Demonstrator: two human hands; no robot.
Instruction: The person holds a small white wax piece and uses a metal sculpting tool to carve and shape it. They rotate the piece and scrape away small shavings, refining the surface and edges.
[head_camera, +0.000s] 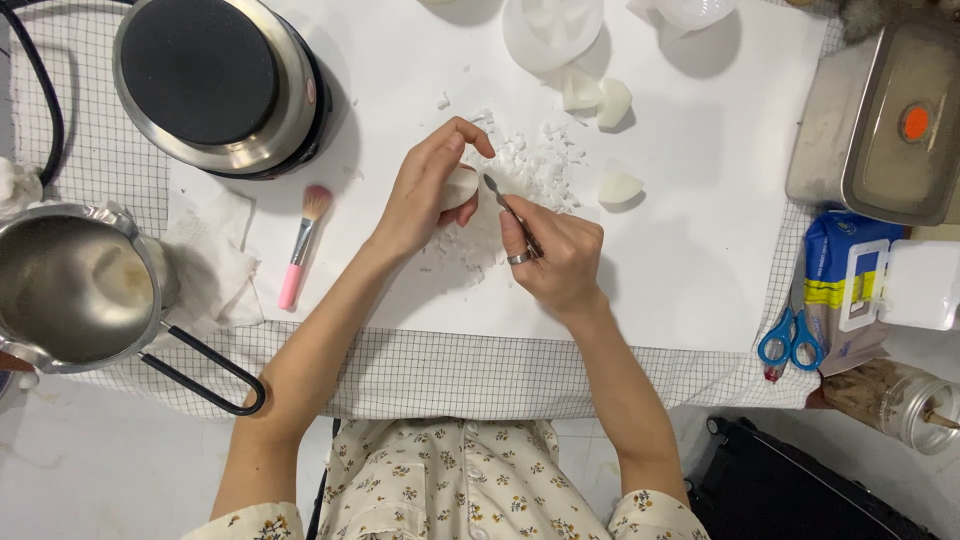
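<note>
My left hand (425, 190) grips a small rounded white wax piece (461, 185) over a white sheet (700, 250). My right hand (553, 252), with a ring on one finger, holds a thin metal carving tool (505, 205) whose tip points at the wax piece. White shavings (540, 165) lie scattered just beyond both hands. Three more white wax pieces sit further off: two (598, 97) together near the top, and one (620, 187) to the right of the shavings.
A black-topped hot plate (215, 80) stands top left, a metal pouring pot (75, 290) at left. A pink-handled brush (302, 245) lies beside my left arm. A metal tray (880, 120), a wet-wipe pack (850, 280), blue scissors (790, 335) and a glass jar (915, 405) sit right.
</note>
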